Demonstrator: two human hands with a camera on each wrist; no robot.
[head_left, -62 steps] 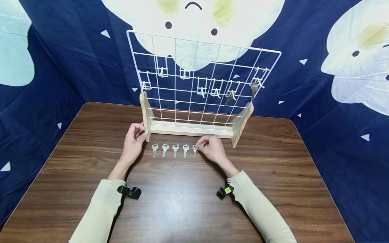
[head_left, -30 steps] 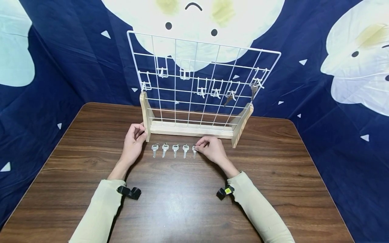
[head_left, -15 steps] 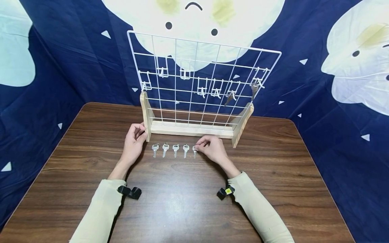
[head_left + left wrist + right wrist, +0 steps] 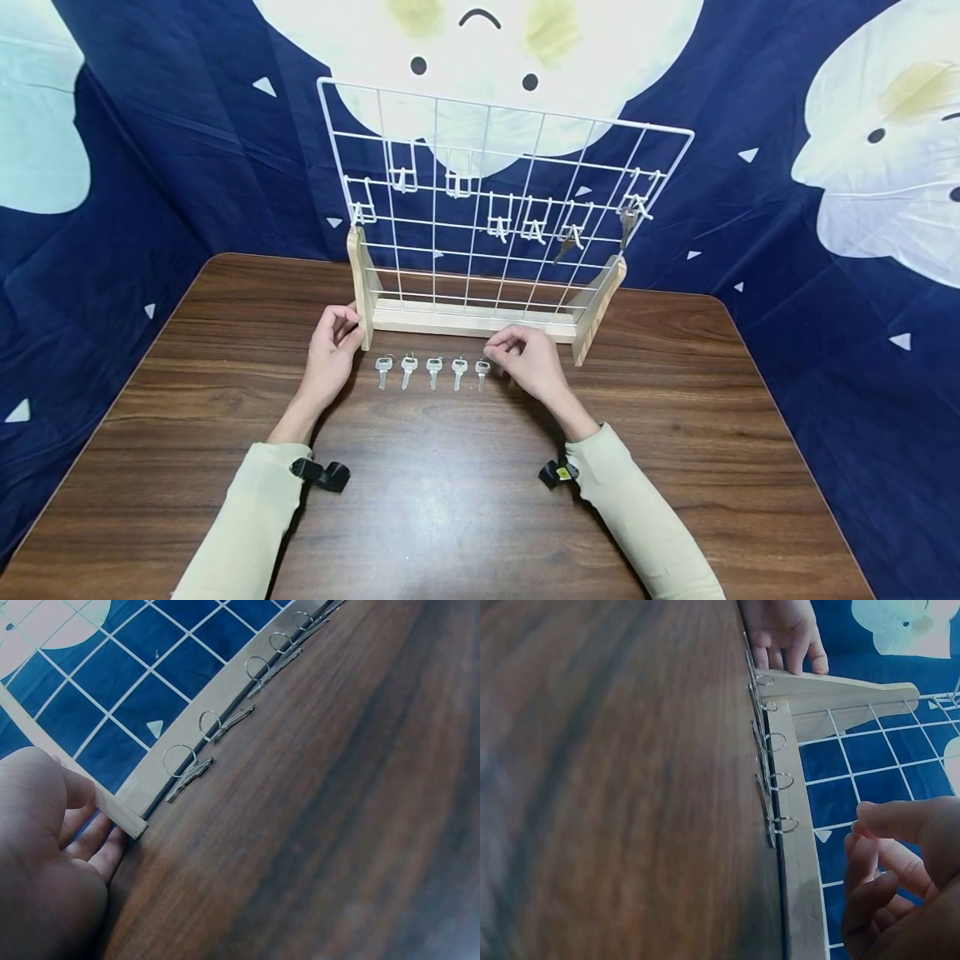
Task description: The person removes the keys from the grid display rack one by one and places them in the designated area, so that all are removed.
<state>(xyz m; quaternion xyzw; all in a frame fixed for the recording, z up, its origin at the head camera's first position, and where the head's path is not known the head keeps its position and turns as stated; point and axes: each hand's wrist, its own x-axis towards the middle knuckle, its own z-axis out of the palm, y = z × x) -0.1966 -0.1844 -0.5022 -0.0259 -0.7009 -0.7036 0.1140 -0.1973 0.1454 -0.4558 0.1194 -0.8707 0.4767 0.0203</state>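
Observation:
Several silver keys (image 4: 433,372) with wire rings lie in a row on the table before a white wire-grid rack. My left hand (image 4: 330,343) grips the rack's left wooden side (image 4: 362,292) between thumb and fingers, also seen by the left wrist camera. Beside the rightmost key (image 4: 482,371) is my right hand (image 4: 527,360), its fingers loosely curled and holding nothing. In the right wrist view a gap separates those fingertips (image 4: 864,825) from the nearest key ring (image 4: 787,824).
White hooks (image 4: 498,225) sit on the wire grid (image 4: 517,167). One key (image 4: 566,246) hangs on a hook at the right and another key (image 4: 627,223) at the far right. A wooden base bar (image 4: 472,320) runs behind the row. Blue printed cloth (image 4: 225,167) encloses the table.
My right hand has let go of the rightmost key's ring and moved slightly up and right, leaving that key fully visible in the row. The left hand stays on the rack.

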